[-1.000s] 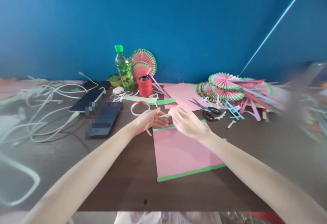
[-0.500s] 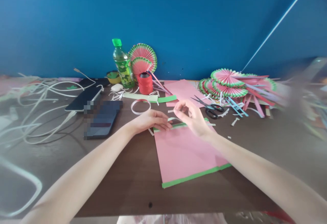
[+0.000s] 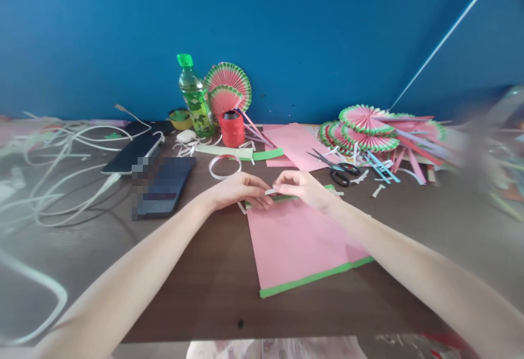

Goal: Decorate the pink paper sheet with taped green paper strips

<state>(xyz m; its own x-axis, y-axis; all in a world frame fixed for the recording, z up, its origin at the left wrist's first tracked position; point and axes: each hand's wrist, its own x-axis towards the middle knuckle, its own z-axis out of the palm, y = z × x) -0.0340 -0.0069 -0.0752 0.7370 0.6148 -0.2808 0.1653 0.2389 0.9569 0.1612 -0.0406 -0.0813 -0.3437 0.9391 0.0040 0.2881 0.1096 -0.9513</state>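
Observation:
A pink paper sheet [image 3: 303, 244] with green strips along its near and far edges lies on the brown table. My left hand [image 3: 241, 191] is at its far left corner, fingers closed on the left end of a thin white strip [image 3: 270, 191], the lower fingers resting on the green border. My right hand [image 3: 305, 191] pinches the strip's other end between thumb and forefinger, just above the far edge. Its wrist and forearm cover part of the sheet's right side. Beside my left hand lies a ring-shaped tape roll [image 3: 225, 176].
Black-handled scissors [image 3: 341, 176] and paper scraps lie behind my right hand. Folded pink-and-green paper fans [image 3: 364, 124] are piled at the back right. A green-capped bottle [image 3: 196, 105] and a red roll [image 3: 232, 132] stand at the back. Phones [image 3: 164, 190] and white cables [image 3: 82, 141] occupy the left.
My right hand has lowered towards the paper's far edge, and its fingers have come nearer my left hand. The white strip, curved before, now shows as a short straight piece between them.

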